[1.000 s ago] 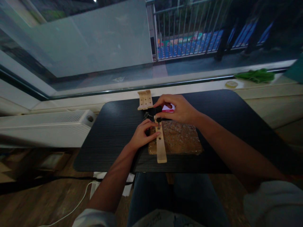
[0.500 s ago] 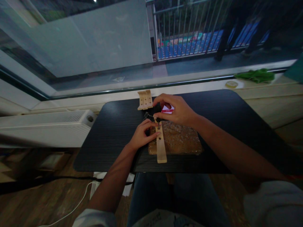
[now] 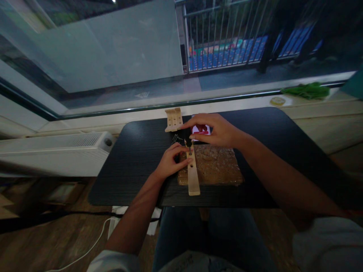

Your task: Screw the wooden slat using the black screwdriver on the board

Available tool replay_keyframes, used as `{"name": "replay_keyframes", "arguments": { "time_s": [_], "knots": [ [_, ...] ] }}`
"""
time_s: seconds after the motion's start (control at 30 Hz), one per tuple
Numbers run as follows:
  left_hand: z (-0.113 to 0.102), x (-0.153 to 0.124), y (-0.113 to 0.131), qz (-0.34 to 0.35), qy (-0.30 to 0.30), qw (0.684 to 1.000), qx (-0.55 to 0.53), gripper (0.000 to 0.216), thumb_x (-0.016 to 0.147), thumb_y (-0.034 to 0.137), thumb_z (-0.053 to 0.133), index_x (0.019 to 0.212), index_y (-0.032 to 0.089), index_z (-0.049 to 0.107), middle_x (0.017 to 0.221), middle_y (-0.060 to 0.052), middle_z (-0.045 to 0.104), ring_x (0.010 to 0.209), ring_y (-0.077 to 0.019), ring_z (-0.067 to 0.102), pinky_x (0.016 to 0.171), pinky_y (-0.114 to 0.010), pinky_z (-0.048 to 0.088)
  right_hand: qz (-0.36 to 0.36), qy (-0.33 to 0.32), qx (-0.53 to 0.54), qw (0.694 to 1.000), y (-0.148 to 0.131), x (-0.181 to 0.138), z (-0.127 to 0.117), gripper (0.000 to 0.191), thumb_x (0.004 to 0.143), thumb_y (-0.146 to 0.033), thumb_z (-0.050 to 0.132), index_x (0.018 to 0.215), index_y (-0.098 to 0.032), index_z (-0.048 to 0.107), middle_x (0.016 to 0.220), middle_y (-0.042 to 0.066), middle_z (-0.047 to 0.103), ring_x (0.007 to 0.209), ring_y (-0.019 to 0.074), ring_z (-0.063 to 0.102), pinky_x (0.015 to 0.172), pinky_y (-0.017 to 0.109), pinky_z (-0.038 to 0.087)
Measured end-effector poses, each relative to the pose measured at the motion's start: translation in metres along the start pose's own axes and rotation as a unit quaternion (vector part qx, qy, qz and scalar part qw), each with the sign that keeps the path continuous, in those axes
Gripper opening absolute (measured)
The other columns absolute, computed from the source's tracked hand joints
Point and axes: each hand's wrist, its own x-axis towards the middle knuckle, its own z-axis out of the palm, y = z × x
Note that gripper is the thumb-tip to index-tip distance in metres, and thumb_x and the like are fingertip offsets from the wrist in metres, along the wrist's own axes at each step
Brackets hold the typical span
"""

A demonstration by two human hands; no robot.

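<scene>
A pale wooden strip with holes [image 3: 193,179] lies across a brown block in clear wrap [image 3: 217,166], its near end past the block's front edge. My left hand [image 3: 171,161] grips the strip near its far end, thumb and fingers at its sides. Upright over a hole there stands a black-handled screwdriver [image 3: 188,139], its metal shaft pointing down. My right hand [image 3: 217,130] has its thumb and index finger around the handle. The tip at the hole is too small to make out.
Several screws [image 3: 176,139] lie beyond my left hand. Holed wooden pieces [image 3: 174,120] sit at the back of the black table [image 3: 136,151]. A white and pink card or box [image 3: 202,133] is partly behind my right hand. A green cloth [image 3: 306,90] and a roll of tape [image 3: 277,101] rest on the sill.
The fingers of my right hand have shifted around the screwdriver handle, the index finger reaching slightly further left. My left hand, the strip and the block stay in place.
</scene>
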Motion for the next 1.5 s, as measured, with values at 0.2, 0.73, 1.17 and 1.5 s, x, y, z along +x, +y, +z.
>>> {"name": "replay_keyframes", "arguments": {
  "time_s": [0.2,0.73,1.17,1.5],
  "knots": [
    [0.0,0.0,0.001,0.005,0.003,1.0,0.002,0.027,0.081,0.037,0.068,0.099,0.017,0.067,0.082,-0.002,0.053,0.07,-0.0128,0.051,0.064,-0.025,0.044,0.017,-0.009,0.062,0.998,0.005,0.0,0.001,0.028,0.086,-0.023,0.062,0.113,-0.015,0.063,0.098,0.004,0.067,0.067,0.008,0.05,0.061,0.022,0.041],
    [0.0,0.0,0.001,0.0,0.004,1.0,-0.006,0.026,0.081,0.035,0.069,0.099,0.016,0.067,0.086,-0.003,0.055,0.075,-0.0139,0.055,0.069,-0.027,0.047,0.062,-0.046,0.217,0.973,0.002,0.0,0.007,0.036,0.088,-0.013,0.053,0.124,-0.014,0.049,0.108,0.008,0.069,0.09,0.0104,0.064,0.074,0.024,0.048],
    [0.0,0.0,0.0,0.007,0.006,1.0,-0.004,0.026,0.081,0.034,0.069,0.099,0.016,0.068,0.082,-0.002,0.052,0.071,-0.0131,0.051,0.065,-0.026,0.044,0.064,-0.059,0.11,0.99,-0.001,0.002,-0.003,0.033,0.088,-0.016,0.054,0.12,-0.012,0.062,0.102,0.006,0.071,0.063,0.0058,0.048,0.058,0.02,0.037],
    [0.0,0.0,0.0,-0.002,0.005,1.0,-0.004,0.027,0.081,0.038,0.067,0.098,0.017,0.067,0.083,-0.002,0.053,0.07,-0.0128,0.05,0.064,-0.025,0.043,0.072,-0.006,0.064,0.995,0.001,0.001,0.001,0.029,0.082,-0.024,0.068,0.11,-0.015,0.067,0.081,0.0,0.066,0.055,0.005,0.038,0.054,0.02,0.031]
  ]
}}
